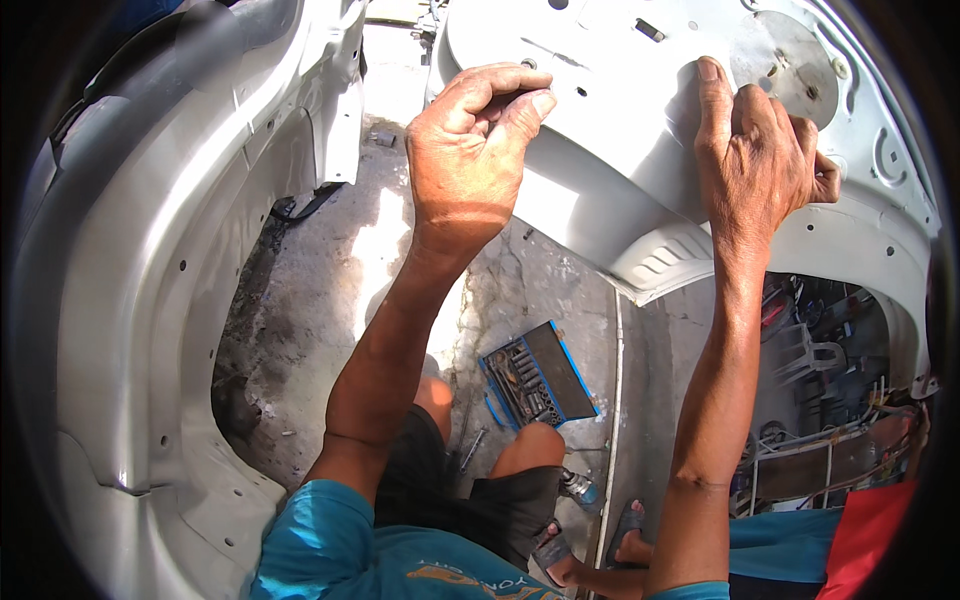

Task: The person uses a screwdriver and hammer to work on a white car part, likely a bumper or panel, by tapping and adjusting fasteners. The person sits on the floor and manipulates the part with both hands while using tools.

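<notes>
A large pale, bare car body panel [620, 110] with several holes and slots spans the top of the view, brightly sunlit. At its left part, my left hand [470, 140] is raised with thumb and forefinger brought together. Whatever may be between those fingertips is too small to make out. Farther right, my right hand [755, 160] rests against the panel, thumb stretched upward and the other fingers curled in. Its palm side is hidden, so what it may grip cannot be seen. A round grey patch [790, 65] lies just beyond that hand.
A curved grey body shell [140, 240] fills the left. On the concrete floor lie an open blue socket set case [545, 375], a ratchet wrench [472, 448] and a power tool [578, 487]. Someone in red [870, 545] is at lower right, near a white plastic chair [808, 352].
</notes>
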Demonstrator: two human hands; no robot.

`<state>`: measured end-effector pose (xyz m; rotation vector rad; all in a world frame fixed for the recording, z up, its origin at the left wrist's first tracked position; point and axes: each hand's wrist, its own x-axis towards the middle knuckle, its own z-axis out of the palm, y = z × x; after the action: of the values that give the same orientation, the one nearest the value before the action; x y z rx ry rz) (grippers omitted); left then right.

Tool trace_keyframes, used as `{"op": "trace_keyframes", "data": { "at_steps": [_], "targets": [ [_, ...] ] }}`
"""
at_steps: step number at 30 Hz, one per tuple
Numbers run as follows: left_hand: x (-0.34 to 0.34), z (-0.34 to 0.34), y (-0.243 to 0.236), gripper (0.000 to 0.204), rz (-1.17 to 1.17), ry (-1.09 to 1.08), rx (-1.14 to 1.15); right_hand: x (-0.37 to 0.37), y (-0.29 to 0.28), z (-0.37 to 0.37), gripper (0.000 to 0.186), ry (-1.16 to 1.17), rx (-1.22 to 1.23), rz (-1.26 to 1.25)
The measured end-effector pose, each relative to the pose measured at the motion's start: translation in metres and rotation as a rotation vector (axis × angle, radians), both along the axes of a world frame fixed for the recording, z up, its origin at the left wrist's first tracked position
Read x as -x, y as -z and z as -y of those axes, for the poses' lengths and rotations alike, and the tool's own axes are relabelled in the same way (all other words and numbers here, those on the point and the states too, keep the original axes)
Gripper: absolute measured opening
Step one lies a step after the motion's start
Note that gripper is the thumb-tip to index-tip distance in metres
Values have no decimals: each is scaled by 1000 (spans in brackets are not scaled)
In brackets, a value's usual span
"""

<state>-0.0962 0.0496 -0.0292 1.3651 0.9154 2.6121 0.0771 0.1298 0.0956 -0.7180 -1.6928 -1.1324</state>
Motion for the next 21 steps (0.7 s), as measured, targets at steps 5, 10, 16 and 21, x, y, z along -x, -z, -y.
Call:
{"op": "trace_keyframes", "data": {
  "at_steps": [5, 10, 16, 21],
  "targets": [
    [-11, -6, -4, 29, 21, 12, 59, -3, 1, -7, 53, -36, -42, 3],
    [-7, -16, -1, 23, -150, -181, 99, 1, 1, -3, 53, -48, -52, -10],
    [-8, -20, -5, 20, -192, -281, 99, -1, 0, -5, 49, -65, -48, -9],
    [-9, -21, -7, 19, -197, -323, 93, -2, 0, -7, 54, -54, -47, -2]
  ]
}}
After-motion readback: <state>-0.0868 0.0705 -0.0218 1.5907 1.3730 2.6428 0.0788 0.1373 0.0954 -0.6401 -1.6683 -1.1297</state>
